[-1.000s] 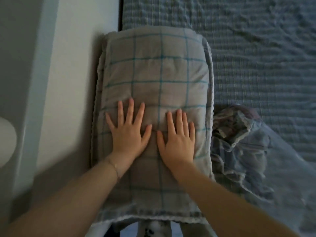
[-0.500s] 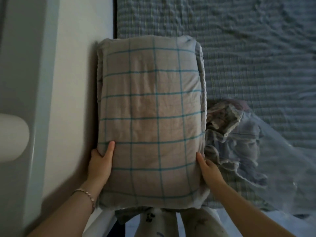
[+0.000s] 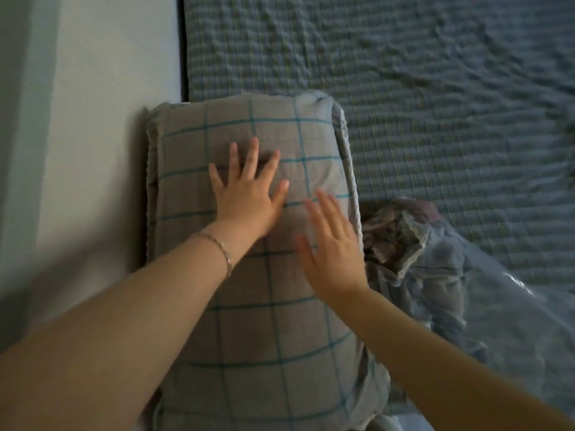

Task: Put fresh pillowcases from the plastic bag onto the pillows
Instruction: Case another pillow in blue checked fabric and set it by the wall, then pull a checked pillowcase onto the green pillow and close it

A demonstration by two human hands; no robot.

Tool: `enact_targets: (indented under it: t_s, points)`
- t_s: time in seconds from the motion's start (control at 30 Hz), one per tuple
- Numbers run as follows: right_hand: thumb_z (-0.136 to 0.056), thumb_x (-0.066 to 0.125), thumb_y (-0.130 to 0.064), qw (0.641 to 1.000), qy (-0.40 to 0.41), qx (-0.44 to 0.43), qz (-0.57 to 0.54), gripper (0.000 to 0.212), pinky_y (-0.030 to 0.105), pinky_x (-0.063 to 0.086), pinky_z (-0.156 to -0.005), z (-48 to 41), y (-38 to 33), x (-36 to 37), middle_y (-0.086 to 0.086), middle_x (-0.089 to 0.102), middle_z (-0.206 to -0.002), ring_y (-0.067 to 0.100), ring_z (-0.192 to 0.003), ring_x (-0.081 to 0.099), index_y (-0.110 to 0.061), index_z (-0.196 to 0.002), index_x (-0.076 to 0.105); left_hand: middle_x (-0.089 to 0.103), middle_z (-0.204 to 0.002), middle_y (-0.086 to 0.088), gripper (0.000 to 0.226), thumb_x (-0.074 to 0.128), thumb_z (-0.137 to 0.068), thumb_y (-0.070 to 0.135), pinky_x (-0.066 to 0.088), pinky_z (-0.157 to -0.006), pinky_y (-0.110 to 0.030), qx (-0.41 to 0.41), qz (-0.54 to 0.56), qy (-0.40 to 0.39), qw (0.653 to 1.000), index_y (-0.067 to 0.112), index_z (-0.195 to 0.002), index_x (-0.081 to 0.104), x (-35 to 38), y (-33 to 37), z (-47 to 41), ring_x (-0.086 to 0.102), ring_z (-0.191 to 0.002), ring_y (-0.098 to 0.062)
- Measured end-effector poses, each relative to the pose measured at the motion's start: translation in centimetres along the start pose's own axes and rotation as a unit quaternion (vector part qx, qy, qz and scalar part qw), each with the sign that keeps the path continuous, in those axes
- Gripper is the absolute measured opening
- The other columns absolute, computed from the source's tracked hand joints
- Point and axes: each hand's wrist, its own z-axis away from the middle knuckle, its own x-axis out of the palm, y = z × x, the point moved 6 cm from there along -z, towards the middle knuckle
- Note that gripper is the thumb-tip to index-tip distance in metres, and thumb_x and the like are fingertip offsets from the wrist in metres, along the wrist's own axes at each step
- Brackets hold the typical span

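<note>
A pillow (image 3: 249,321) in a beige pillowcase with a teal grid lies lengthwise on the bed, against the headboard. My left hand (image 3: 247,197) presses flat on its upper half, fingers spread. My right hand (image 3: 331,247) lies flat with straight fingers over the pillow's right side, blurred by motion. To the right of the pillow sits a clear plastic bag (image 3: 485,306) with crumpled patterned fabric (image 3: 401,234) showing at its mouth.
A blue-grey striped sheet (image 3: 435,104) covers the bed beyond and to the right. A pale headboard or wall panel (image 3: 102,135) runs along the left. The bed's near edge lies just below the pillow.
Half a second ago both hands gripped the pillow's sides near its lower end. Now they lie flat on top of it, farther up. The pillow sits lower in view.
</note>
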Motion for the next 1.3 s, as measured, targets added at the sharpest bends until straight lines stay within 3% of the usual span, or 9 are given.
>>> enact_targets:
  t_s: [0.17, 0.3, 0.47, 0.6, 0.7, 0.8, 0.97, 1.13, 1.3]
  points:
    - [-0.091, 0.026, -0.058, 0.973, -0.183, 0.076, 0.118, 0.069, 0.038, 0.011, -0.117, -1.8, 4.1, 3.2, -0.003, 0.004, -0.157, 0.015, -0.145, 0.003, -0.024, -0.149, 0.011, -0.017, -0.155, 0.010, 0.059, 0.022, -0.091, 0.061, 0.004, -0.107, -0.066, -0.052, -0.030, -0.077, 0.995, 0.048, -0.143, -0.001, 1.3, -1.8, -4.8, -0.016, -0.142, -0.030]
    - [-0.095, 0.043, -0.032, 0.921, -0.206, 0.323, -0.064, 0.036, 0.034, 0.044, -0.086, 2.5, 7.6, 0.1, 0.015, 0.058, -0.120, 0.029, -0.108, 0.055, -0.011, -0.123, 0.052, 0.018, -0.152, -0.006, 0.061, 0.034, -0.089, 0.059, 0.022, -0.104, -0.055, -0.071, -0.074, -0.016, 0.995, 0.032, -0.143, 0.026, -0.9, 0.5, -4.2, 0.022, -0.131, -0.041]
    - [-0.082, 0.052, -0.016, 0.976, 0.086, 0.199, -0.007, 0.020, 0.035, 0.050, -0.074, 11.0, 11.8, -11.2, 0.007, 0.064, -0.086, 0.028, -0.083, 0.060, -0.008, -0.087, 0.069, 0.036, -0.136, -0.020, 0.050, 0.050, -0.088, 0.037, 0.035, -0.099, -0.041, 0.035, -0.179, -0.072, 0.981, 0.009, -0.128, 0.043, 1.5, 10.4, 1.2, 0.037, -0.123, -0.039]
    - [-0.077, 0.042, -0.028, 0.924, 0.262, 0.272, 0.056, 0.034, 0.035, 0.038, -0.086, 19.0, 18.6, -20.7, 0.007, 0.040, -0.104, 0.026, -0.097, 0.039, -0.009, -0.104, 0.052, 0.047, -0.123, -0.006, 0.038, 0.047, -0.085, 0.041, 0.046, -0.085, -0.036, 0.291, 0.015, -0.152, 0.945, 0.017, -0.114, 0.051, 7.1, 24.4, 12.0, 0.054, -0.108, -0.030]
    - [-0.077, 0.044, -0.027, 0.891, 0.284, 0.351, 0.041, 0.041, 0.034, 0.033, -0.081, 23.3, 24.2, -24.8, 0.026, 0.046, -0.100, 0.029, -0.094, 0.040, 0.004, -0.102, 0.051, 0.052, -0.116, -0.005, 0.082, 0.038, -0.066, 0.074, 0.051, -0.081, -0.033, 0.299, 0.084, -0.187, 0.932, 0.015, -0.121, 0.045, 9.8, 32.8, 18.3, 0.057, -0.101, -0.024]
    - [-0.082, 0.048, -0.017, 0.874, 0.146, 0.452, -0.099, 0.014, 0.015, 0.039, -0.061, 24.9, 30.1, -25.0, 0.013, 0.060, -0.084, 0.029, -0.077, 0.053, -0.013, -0.083, 0.061, 0.029, -0.139, -0.009, 0.101, 0.046, -0.068, 0.075, 0.041, -0.100, -0.037, 0.128, 0.117, -0.278, 0.945, 0.012, -0.141, 0.017, 13.2, 38.0, 19.7, 0.035, -0.126, -0.026]
    - [-0.095, 0.045, -0.013, 0.879, -0.277, 0.375, -0.106, 0.024, 0.011, 0.041, -0.054, 22.6, 31.0, -21.2, 0.001, 0.069, -0.089, 0.008, -0.064, 0.058, -0.022, -0.103, 0.067, 0.061, -0.095, -0.006, 0.014, 0.041, -0.098, 0.022, 0.049, -0.078, -0.038, -0.050, 0.269, -0.209, 0.939, 0.013, -0.099, 0.052, 14.8, 38.3, 15.5, 0.059, -0.092, -0.025]
    - [-0.093, 0.047, -0.017, 0.896, -0.349, 0.268, -0.058, 0.033, 0.029, 0.045, -0.086, 17.8, 31.3, -14.5, 0.009, 0.057, -0.123, 0.023, -0.106, 0.055, -0.015, -0.125, 0.055, 0.056, -0.077, -0.001, 0.019, 0.040, -0.098, 0.017, 0.036, -0.055, -0.022, -0.164, 0.338, -0.102, 0.921, 0.012, -0.092, 0.056, 13.4, 33.6, 14.4, 0.049, -0.066, -0.013]
    - [-0.079, 0.065, -0.050, 0.808, -0.493, 0.317, 0.066, 0.081, 0.043, 0.036, -0.104, 19.7, 34.1, -6.2, 0.011, 0.025, -0.145, 0.031, -0.131, 0.031, -0.018, -0.143, 0.026, 0.054, -0.069, 0.007, 0.025, 0.041, -0.097, 0.024, 0.037, -0.057, -0.019, -0.206, 0.444, -0.110, 0.865, 0.019, -0.079, 0.057, 13.1, 32.5, 15.9, 0.051, -0.066, -0.009]
